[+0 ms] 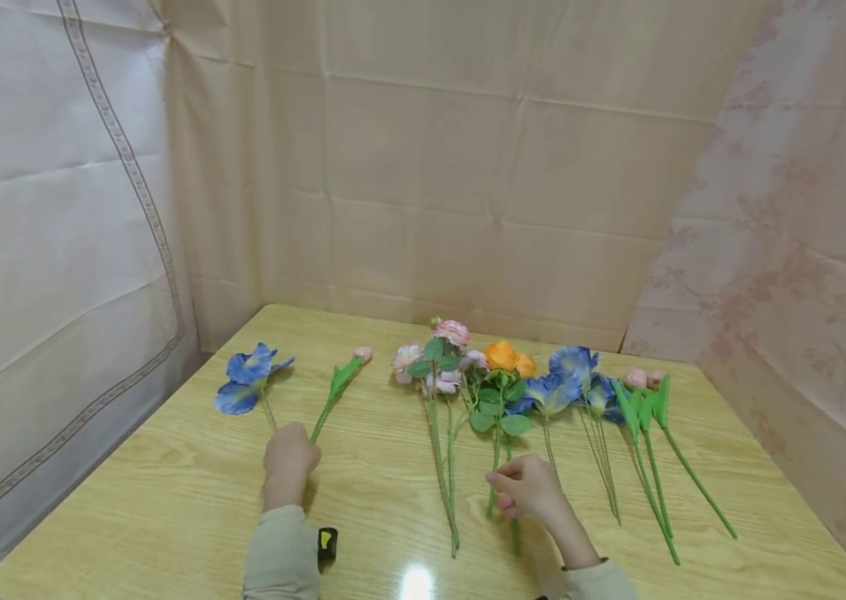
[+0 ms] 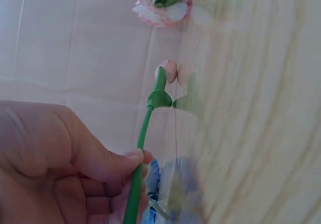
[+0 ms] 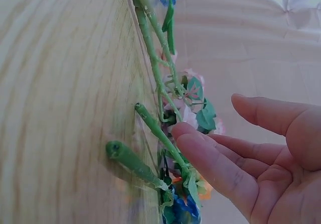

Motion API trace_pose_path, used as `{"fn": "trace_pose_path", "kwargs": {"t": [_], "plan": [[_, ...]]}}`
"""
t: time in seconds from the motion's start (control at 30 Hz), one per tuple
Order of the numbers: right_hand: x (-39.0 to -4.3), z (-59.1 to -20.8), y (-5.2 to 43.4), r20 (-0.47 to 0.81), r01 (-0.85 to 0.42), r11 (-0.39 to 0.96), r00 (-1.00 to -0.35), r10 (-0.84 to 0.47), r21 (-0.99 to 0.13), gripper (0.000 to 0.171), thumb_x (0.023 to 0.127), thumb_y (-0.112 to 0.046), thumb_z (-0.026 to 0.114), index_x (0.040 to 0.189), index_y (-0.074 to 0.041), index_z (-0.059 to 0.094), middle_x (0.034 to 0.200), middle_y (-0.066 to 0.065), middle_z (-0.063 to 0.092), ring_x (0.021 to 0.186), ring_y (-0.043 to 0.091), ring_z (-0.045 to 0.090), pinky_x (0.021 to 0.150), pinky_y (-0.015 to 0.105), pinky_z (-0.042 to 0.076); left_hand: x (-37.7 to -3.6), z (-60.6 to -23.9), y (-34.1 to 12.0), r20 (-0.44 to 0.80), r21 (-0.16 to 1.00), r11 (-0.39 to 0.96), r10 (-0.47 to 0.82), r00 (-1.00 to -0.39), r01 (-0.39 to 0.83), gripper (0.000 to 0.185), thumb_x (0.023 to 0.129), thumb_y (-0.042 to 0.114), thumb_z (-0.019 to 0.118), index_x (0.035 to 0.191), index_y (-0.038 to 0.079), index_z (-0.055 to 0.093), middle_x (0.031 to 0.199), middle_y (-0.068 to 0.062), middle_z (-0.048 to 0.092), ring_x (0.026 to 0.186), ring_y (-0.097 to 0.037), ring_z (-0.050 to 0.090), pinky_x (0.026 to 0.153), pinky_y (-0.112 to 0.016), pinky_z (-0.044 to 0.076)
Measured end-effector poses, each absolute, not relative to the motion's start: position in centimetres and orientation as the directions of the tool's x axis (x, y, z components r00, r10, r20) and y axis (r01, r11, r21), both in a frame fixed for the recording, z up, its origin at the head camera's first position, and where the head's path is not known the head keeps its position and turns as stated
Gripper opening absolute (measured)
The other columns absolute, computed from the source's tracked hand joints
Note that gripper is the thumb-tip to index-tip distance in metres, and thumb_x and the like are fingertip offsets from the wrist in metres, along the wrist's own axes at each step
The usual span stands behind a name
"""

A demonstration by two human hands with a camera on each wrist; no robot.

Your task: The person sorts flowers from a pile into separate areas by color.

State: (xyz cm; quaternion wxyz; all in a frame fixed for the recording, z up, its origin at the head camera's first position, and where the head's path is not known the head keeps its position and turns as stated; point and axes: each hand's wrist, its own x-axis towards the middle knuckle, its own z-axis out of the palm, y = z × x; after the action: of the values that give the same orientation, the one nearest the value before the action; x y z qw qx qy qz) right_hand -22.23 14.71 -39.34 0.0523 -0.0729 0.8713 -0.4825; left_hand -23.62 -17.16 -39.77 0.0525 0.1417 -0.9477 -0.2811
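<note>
Pinching the light, bendy pink-bud stem (image 2: 145,133) low in my left hand (image 1: 289,457); my right hand (image 1: 533,490), fingers relaxed, touches the orange-flower stems (image 3: 150,124).

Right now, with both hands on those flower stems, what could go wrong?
1. The left hand pinches the bud stem only at its low end, so the long stem may swing as it lifts and knock the blue flower beside it.
2. The right hand has its fingers just touching the orange flower stems, not round them. These lie tangled with neighbouring leaves, so a pull may drag the pink bunch along.
</note>
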Motion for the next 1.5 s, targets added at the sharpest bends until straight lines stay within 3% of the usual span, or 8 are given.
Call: {"fn": "trace_pose_path", "kwargs": {"t": [0.23,0.4,0.5,0.6,0.7,0.83,1.13,1.5], "plan": [[-22.2,-39.3,14.6,-0.007,-0.093,0.529,-0.983,-0.183,-0.844,0.02,0.082,-0.009,0.062,0.089,0.01,0.064,0.074,0.012,0.063,0.053,0.022,0.06,0.047,0.03,0.05,-23.4,-39.5,-17.1,0.062,0.573,0.791,-0.3,-0.952,-0.212,0.012,0.07,-0.007,0.051,0.059,-0.002,0.049,0.059,-0.012,0.048,0.056,-0.027,0.048,0.048,-0.038,0.044],[-22.1,-39.3,14.6,-0.001,-0.099,0.537,-0.983,-0.183,-0.838,0.021,0.082,-0.01,0.063,0.089,0.01,0.064,0.074,0.013,0.063,0.052,0.021,0.06,0.046,0.03,0.05,-23.4,-39.1,-16.6,0.114,0.598,0.79,-0.251,-0.961,-0.136,0.031,0.067,-0.01,0.047,0.047,0.01,0.034,0.047,-0.001,0.031,0.044,-0.015,0.029,0.041,-0.025,0.029],[-22.1,-39.3,14.6,0.001,-0.1,0.537,-0.983,-0.183,-0.838,0.022,0.082,-0.01,0.063,0.09,0.01,0.064,0.074,0.013,0.063,0.052,0.021,0.06,0.046,0.03,0.05,-23.3,-38.7,-16.1,0.114,0.651,0.754,-0.213,-0.97,-0.089,0.023,0.07,-0.01,0.049,0.051,0.002,0.045,0.051,-0.002,0.04,0.042,-0.009,0.033,0.041,-0.021,0.033],[-22.0,-39.3,14.6,0.013,-0.116,0.538,-0.981,-0.192,-0.835,0.022,0.082,-0.01,0.063,0.089,0.01,0.064,0.072,0.012,0.063,0.051,0.021,0.06,0.046,0.03,0.05,-23.1,-38.3,-15.3,0.093,0.738,0.672,-0.19,-0.977,-0.06,0.004,0.074,-0.009,0.055,0.071,-0.008,0.057,0.066,-0.011,0.055,0.048,-0.013,0.051,0.047,-0.025,0.046],[-22.0,-39.2,14.6,0.025,-0.135,0.534,-0.978,-0.209,-0.835,0.021,0.082,-0.011,0.063,0.088,0.01,0.064,0.07,0.012,0.063,0.051,0.021,0.06,0.045,0.03,0.049,-23.1,-37.9,-14.3,0.074,0.822,0.569,-0.151,-0.986,-0.025,0.006,0.076,-0.009,0.059,0.082,-0.011,0.057,0.071,-0.014,0.057,0.051,-0.017,0.056,0.051,-0.028,0.05],[-21.9,-39.1,14.6,0.034,-0.154,0.513,-0.971,-0.236,-0.844,0.022,0.083,-0.011,0.062,0.088,0.011,0.064,0.069,0.012,0.063,0.052,0.022,0.06,0.046,0.031,0.05,-23.1,-37.7,-13.0,0.072,0.883,0.469,-0.079,-0.994,0.027,0.008,0.076,-0.011,0.06,0.084,-0.012,0.057,0.066,-0.01,0.054,0.048,-0.014,0.054,0.05,-0.027,0.05],[-21.7,-39.0,14.4,0.059,-0.187,0.498,-0.964,-0.261,-0.847,0.021,0.084,-0.012,0.061,0.086,0.009,0.064,0.065,0.012,0.061,0.052,0.023,0.06,0.046,0.033,0.05,-23.1,-37.5,-10.6,0.097,0.916,0.386,0.06,-0.994,0.112,0.006,0.077,-0.01,0.06,0.083,-0.01,0.057,0.065,-0.008,0.054,0.05,-0.013,0.054,0.052,-0.029,0.051],[-21.3,-38.7,13.5,0.154,-0.231,0.389,-0.964,-0.218,-0.892,0.027,0.084,-0.007,0.061,0.097,0.016,0.058,0.079,0.022,0.063,0.064,0.03,0.062,0.053,0.03,0.051,-22.4,-37.4,-7.4,0.169,0.926,0.292,0.24,-0.956,0.237,0.011,0.076,-0.012,0.059,0.072,-0.004,0.053,0.061,-0.005,0.053,0.048,-0.013,0.054,0.052,-0.037,0.051]]}}
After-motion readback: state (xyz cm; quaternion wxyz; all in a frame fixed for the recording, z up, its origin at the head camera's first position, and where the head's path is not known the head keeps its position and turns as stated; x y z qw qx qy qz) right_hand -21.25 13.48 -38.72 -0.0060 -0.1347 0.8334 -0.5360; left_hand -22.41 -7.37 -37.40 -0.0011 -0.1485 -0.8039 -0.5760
